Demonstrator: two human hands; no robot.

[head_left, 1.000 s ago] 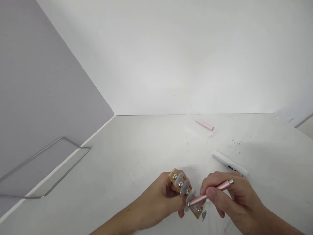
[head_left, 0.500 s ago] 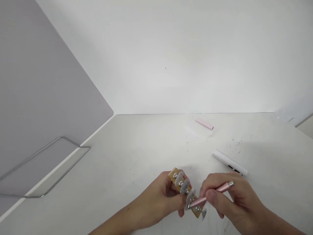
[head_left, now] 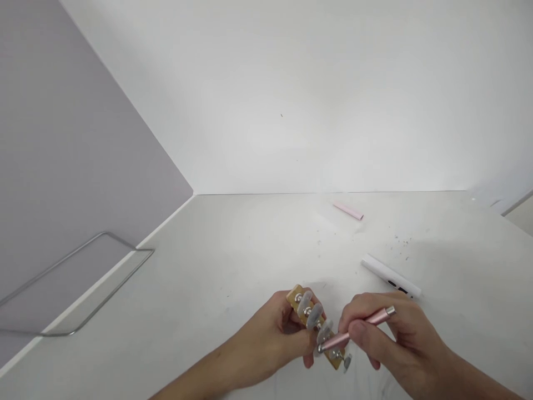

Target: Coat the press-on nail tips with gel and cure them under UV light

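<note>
My left hand (head_left: 277, 344) is closed round a small wooden nail-tip stand (head_left: 296, 293), which is tilted with its lower end toward my right hand. Several grey, shiny nail tips (head_left: 314, 315) sit on its silver posts. Between the thumb and fingers of my right hand (head_left: 385, 328) is a pink pen-shaped tool (head_left: 378, 317) with silver ends. Its rounded tip is at a nail tip near the lower part of the stand; whether it touches the surface I cannot tell.
A white stick-shaped device (head_left: 390, 275) with dark oval marks lies just beyond my right hand. Farther back is a pale pink cap-like piece (head_left: 348, 210). Small dark specks (head_left: 403, 241) dot the white table. A bent metal wire frame (head_left: 112, 293) stands at the left.
My right hand and the pink tool have shifted very slightly left and up, the tip staying at the same nail tip. My left hand and the stand look almost unmoved.
</note>
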